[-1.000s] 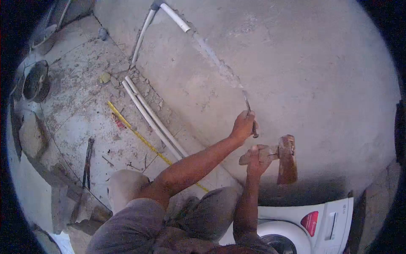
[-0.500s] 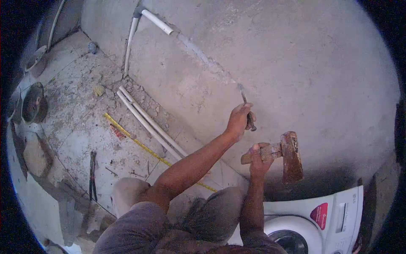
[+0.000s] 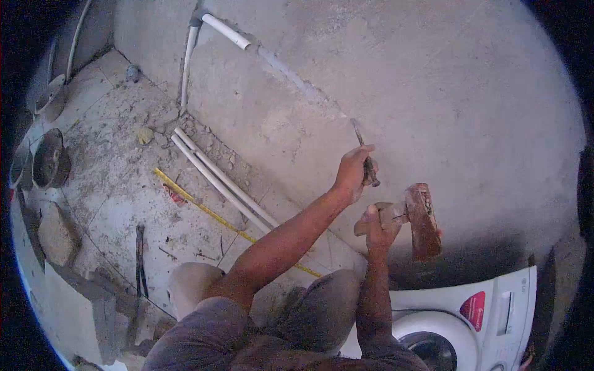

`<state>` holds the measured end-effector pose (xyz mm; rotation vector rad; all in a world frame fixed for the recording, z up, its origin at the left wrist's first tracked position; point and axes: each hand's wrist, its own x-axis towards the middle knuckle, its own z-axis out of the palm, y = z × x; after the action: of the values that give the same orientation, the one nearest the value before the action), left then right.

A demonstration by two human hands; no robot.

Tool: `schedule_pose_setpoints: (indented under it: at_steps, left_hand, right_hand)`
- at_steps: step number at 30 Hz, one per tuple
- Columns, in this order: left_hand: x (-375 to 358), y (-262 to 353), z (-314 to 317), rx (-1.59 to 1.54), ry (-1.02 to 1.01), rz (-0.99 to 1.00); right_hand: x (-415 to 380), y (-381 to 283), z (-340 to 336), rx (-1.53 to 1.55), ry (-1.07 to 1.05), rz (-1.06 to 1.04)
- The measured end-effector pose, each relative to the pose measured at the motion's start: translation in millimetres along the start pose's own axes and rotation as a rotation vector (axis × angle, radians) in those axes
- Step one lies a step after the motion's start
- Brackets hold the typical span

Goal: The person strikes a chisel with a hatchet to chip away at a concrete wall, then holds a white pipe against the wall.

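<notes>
My left hand [image 3: 354, 174] is closed round a metal chisel [image 3: 360, 137]. The chisel's tip meets the grey wall [image 3: 458, 111] at the lower end of a chased groove [image 3: 297, 80]. Lower and to the right, my right hand [image 3: 378, 229] grips the short wooden handle of a rusty axe-shaped hammer [image 3: 423, 221]. Its head stands apart from the chisel's butt end. A white pipe [image 3: 226, 31] lies in the upper stretch of the groove, joined by a grey elbow [image 3: 198, 16] to a pipe running down the wall.
Two loose white pipes [image 3: 216, 176] and a yellow measuring tape [image 3: 210, 213] lie on the dusty tiled floor. Rubble lines the wall's foot. Black bowls [image 3: 51, 159], a stone [image 3: 57, 235] and pliers-like tool [image 3: 141, 260] are at left. A white washing machine [image 3: 489, 309] stands at lower right.
The hammer and my right hand have shifted slightly up and left. My left hand still holds the chisel at the wall. The whole view has moved a little.
</notes>
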<state>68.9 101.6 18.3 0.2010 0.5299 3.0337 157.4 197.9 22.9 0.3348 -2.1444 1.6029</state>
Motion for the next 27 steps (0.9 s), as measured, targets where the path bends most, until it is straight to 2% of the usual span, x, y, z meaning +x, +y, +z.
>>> schedule_pose_setpoints:
  at_steps: [5,6,8,11,12,14,16,18,21,22,24,25,26,27]
  left_hand:
    - [2,7,2,-0.113,0.070,-0.053]
    - [2,8,1,-0.117,0.035,-0.055]
    - [4,11,-1,-0.125,-0.002,-0.051]
    - [6,19,-1,-0.181,0.004,-0.069]
    - [6,23,-1,-0.280,-0.002,-0.101]
    - [8,30,0,-0.390,0.000,-0.119]
    - [9,31,0,-0.420,-0.014,-0.164]
    - [8,31,0,-0.395,-0.018,-0.158]
    - [6,30,2,-0.370,-0.032,-0.146]
    - [5,31,2,-0.362,-0.049,-0.137]
    - [18,31,-6,-0.376,-0.067,-0.146]
    - [22,21,-12,-0.378,-0.088,-0.173]
    - [25,-6,-22,-0.380,-0.096,-0.170]
    - [33,-37,-39,0.074,-0.255,0.315]
  right_hand:
    - [-2,3,-4,-0.151,-0.031,0.062]
    - [1,20,-13,-0.347,-0.068,0.019]
    - [2,28,-18,-0.543,-0.109,-0.032]
    - [0,10,-13,-0.701,-0.220,-0.077]
    - [-2,-16,-8,-0.844,-0.234,-0.121]
    - [-4,-40,-14,-1.080,-0.187,-0.508]
    - [4,-82,-42,-1.016,-0.372,-0.565]
    - [7,-160,-31,-0.872,-0.616,-0.262]
    - [-2,-235,51,-1.228,-0.544,0.504]
    - [-7,-212,50,-1.324,-0.527,0.471]
    - [-9,-73,-4,-1.287,-0.397,0.083]
    - [-4,-23,-12,-1.108,-0.384,0.102]
    - [1,3,-11,-0.952,-0.423,0.238]
    - [4,-8,-2,-0.870,-0.498,0.414]
